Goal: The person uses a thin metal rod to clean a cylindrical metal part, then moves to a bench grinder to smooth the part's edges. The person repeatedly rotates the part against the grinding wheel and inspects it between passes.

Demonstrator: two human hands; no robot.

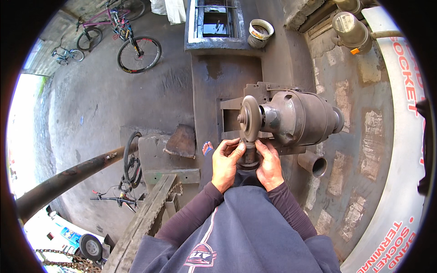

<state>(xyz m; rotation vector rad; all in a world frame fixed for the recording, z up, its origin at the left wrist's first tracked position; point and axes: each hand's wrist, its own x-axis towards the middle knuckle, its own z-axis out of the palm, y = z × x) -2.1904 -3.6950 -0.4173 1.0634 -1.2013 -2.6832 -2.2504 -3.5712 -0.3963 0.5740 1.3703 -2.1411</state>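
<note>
A bench grinder's round wheel (250, 119) stands on the shaft of a large dusty motor (302, 117) in the middle of the view. My left hand (225, 164) is just left of the wheel's near edge, thumb and fingers pinched together. Opposite it, my right hand (270, 164) has its fingers curled in close to the same edge. What the fingertips grip is small and mostly hidden by them. Between the hands shows a dark stepped metal cylinder (249, 157); whether the fingers touch it, I cannot tell.
Behind the grinder are a blue-framed box (215, 22) and a white bucket (261, 31). An open pipe (314, 164) lies right of my hands. Bicycles (139, 53) stand far left. A wooden beam (141, 223) and a rusty pole (75, 176) are at lower left.
</note>
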